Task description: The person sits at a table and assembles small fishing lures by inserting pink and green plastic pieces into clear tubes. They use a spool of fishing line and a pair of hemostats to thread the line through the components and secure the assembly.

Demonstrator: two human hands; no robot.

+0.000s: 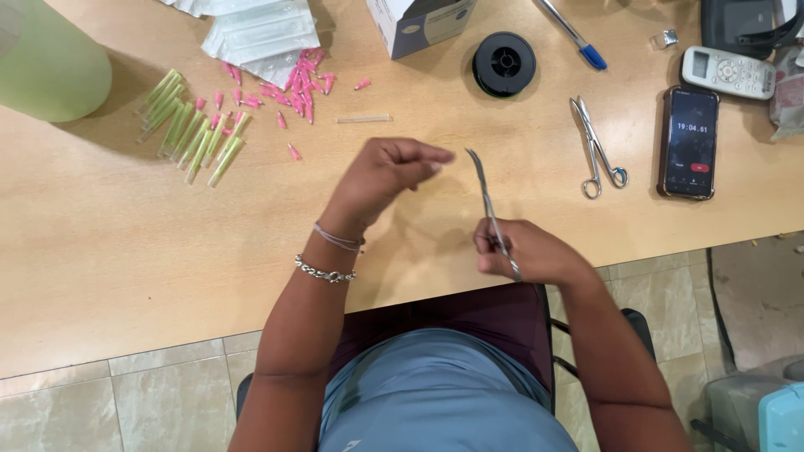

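The thin metal forceps (pixel 492 211) are sticking up toward 11 o'clock out of the right hand (pixel 528 251), whose fingers are wrapping closed around the handle end. The left hand (pixel 385 172) is hovering at 9 o'clock from the tips, fingers pinching together; can't tell on what. Spare scissors (pixel 596 146) are lying on the table (pixel 126 251) at 2 o'clock.

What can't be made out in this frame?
- Left hand: fingertips pinched and motion-blurred; anything held is too small to see.
- Right hand: fingers cover the forceps handles.
- Green container: cut off by the top-left edge.
- White box: top cropped by the frame.
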